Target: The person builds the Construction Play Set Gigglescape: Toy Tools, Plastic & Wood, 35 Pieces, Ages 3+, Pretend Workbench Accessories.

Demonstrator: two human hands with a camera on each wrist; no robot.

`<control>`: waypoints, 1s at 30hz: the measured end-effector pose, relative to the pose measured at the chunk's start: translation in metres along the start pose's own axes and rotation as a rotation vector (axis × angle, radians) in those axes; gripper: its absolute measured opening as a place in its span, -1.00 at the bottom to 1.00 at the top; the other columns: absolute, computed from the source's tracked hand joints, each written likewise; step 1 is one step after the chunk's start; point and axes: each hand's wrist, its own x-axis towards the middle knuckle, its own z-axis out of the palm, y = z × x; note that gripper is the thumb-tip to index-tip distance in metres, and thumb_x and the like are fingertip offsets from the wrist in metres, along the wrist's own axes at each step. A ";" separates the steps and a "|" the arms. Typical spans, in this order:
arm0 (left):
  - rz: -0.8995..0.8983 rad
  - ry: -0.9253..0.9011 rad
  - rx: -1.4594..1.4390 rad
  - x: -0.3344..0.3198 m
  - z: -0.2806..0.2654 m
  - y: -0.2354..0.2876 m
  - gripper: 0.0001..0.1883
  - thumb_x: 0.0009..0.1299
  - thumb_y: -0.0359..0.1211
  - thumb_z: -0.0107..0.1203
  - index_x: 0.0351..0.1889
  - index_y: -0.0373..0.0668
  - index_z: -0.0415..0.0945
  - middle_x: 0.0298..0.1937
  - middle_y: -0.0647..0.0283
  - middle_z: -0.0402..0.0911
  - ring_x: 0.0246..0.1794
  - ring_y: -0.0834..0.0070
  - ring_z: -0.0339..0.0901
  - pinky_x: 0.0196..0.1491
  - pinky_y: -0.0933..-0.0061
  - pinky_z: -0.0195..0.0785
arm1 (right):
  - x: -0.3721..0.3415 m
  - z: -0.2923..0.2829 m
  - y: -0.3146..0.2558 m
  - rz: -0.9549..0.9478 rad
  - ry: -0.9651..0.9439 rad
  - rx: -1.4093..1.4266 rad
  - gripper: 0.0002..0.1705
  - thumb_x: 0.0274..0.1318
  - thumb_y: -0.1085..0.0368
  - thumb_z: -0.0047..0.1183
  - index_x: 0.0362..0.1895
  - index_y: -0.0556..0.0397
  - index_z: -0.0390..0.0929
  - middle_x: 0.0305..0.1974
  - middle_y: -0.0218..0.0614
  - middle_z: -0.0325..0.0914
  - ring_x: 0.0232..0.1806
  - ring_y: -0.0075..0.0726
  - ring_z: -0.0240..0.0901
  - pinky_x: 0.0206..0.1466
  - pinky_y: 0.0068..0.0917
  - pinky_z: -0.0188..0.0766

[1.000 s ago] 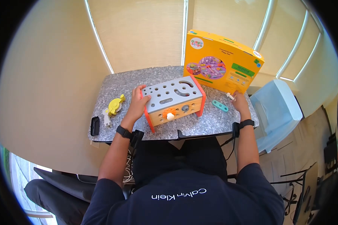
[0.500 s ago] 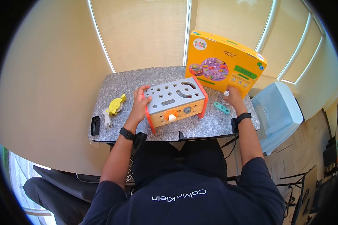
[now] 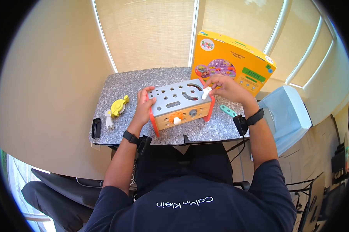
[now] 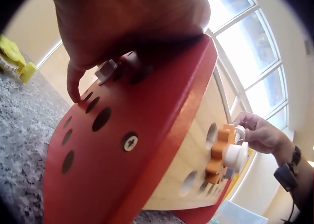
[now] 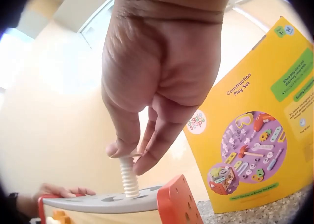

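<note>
Centrally, toy workbench: It stood on the speckled grey table (image 3: 130, 82), its grey perforated top (image 3: 186, 103) set between two red end panels, with a pale wooden front facing the person.

Right hand: Poised over the bench's right end, the right hand (image 3: 226, 89) pinched a white screw (image 5: 129, 177) near its head between thumb and fingers.

White screw: Held nearly upright, threads down, it met the grey top at its lower end; whether the tip sat in a hole could not be told.

Left hand: The left hand (image 3: 144, 109) gripped the bench's left end, thumb on the grey top, fingers over the red panel.

Wooden front: An orange gear (image 4: 216, 158) was mounted there with a white knob (image 4: 237, 157) at its centre, beside a round grey piece (image 3: 193, 112).

Table, left side: A yellow toy piece (image 3: 118, 107) lay near a white piece (image 3: 109, 120) and a black case (image 3: 96, 127).

Table, right side: A teal strip (image 3: 228, 110) with holes lay near the bench, in front of a yellow box (image 3: 236, 48) labelled "Construction Play Set."

Beyond the table: A light blue bin (image 3: 286, 112) stood at the right.
</note>
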 end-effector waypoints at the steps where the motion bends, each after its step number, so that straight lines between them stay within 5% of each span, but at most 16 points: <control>1: 0.008 0.001 0.015 0.000 0.000 0.001 -0.47 0.38 -0.36 -0.01 0.35 -0.16 0.38 0.33 0.13 0.23 0.49 0.29 0.12 0.56 0.27 -0.07 | 0.002 0.002 0.002 -0.062 0.039 -0.098 -0.75 0.12 0.54 0.29 -0.09 0.15 0.64 -0.18 -0.29 0.63 -0.09 -0.29 0.58 0.03 -0.39 0.51; 5: -0.015 0.027 -0.014 -0.002 0.001 0.004 -0.50 0.37 -0.38 0.03 0.31 -0.18 0.40 0.31 0.08 0.26 0.47 0.20 0.14 0.56 0.23 -0.07 | 0.008 0.003 0.000 -0.056 0.013 -0.134 -0.66 0.11 0.57 0.26 0.01 0.15 0.65 -0.18 -0.31 0.63 -0.13 -0.40 0.58 -0.01 -0.42 0.53; 11: -0.001 0.027 -0.040 -0.001 0.002 0.003 -0.50 0.37 -0.39 0.03 0.31 -0.19 0.40 0.31 0.08 0.26 0.46 0.20 0.16 0.56 0.22 -0.07 | 0.014 0.011 -0.024 -0.020 0.013 -0.348 -0.70 0.11 0.47 0.29 -0.03 0.18 0.64 -0.26 -0.11 0.66 -0.17 -0.15 0.64 -0.06 -0.32 0.55; 13: -0.007 0.026 -0.048 -0.001 0.002 0.002 -0.50 0.37 -0.40 0.03 0.32 -0.18 0.39 0.31 0.08 0.26 0.46 0.20 0.17 0.56 0.23 -0.07 | 0.016 0.016 -0.034 0.117 0.057 -0.550 -0.76 0.18 0.25 0.28 -0.23 0.19 0.63 -0.21 -0.04 0.65 -0.10 0.06 0.61 -0.04 -0.10 0.51; 22: -0.009 0.028 -0.026 -0.002 0.002 0.003 -0.50 0.39 -0.38 0.01 0.32 -0.18 0.39 0.32 0.07 0.26 0.46 0.19 0.16 0.55 0.23 -0.05 | 0.025 0.027 -0.014 0.125 0.046 -0.835 -0.46 0.39 -0.10 -0.02 -0.33 0.14 0.65 -0.34 0.00 0.67 -0.24 0.09 0.66 -0.13 -0.02 0.54; 25: 0.001 0.029 -0.035 -0.002 0.002 0.003 -0.50 0.39 -0.38 0.01 0.33 -0.18 0.39 0.31 0.06 0.26 0.45 0.19 0.18 0.55 0.23 -0.04 | 0.029 0.029 -0.012 0.182 0.049 -0.918 -0.48 0.39 -0.08 -0.04 -0.37 0.09 0.67 -0.41 -0.05 0.67 -0.37 0.06 0.65 -0.22 -0.03 0.54; 28: 0.002 0.031 -0.036 -0.003 0.002 0.005 -0.50 0.39 -0.38 0.01 0.33 -0.18 0.38 0.29 0.06 0.27 0.44 0.19 0.19 0.54 0.23 -0.02 | 0.030 0.032 -0.021 0.271 0.035 -0.947 -0.46 0.41 -0.07 -0.09 -0.35 0.14 0.65 -0.35 0.03 0.64 -0.27 0.13 0.61 -0.18 0.01 0.49; 30: 0.015 0.027 -0.030 -0.002 0.002 0.002 -0.50 0.40 -0.38 0.01 0.33 -0.18 0.38 0.29 0.06 0.27 0.43 0.19 0.19 0.54 0.23 -0.02 | 0.030 0.041 0.002 0.148 0.153 -0.901 -0.50 0.42 -0.04 -0.12 -0.28 0.12 0.64 -0.34 0.02 0.64 -0.27 0.14 0.61 -0.18 0.01 0.48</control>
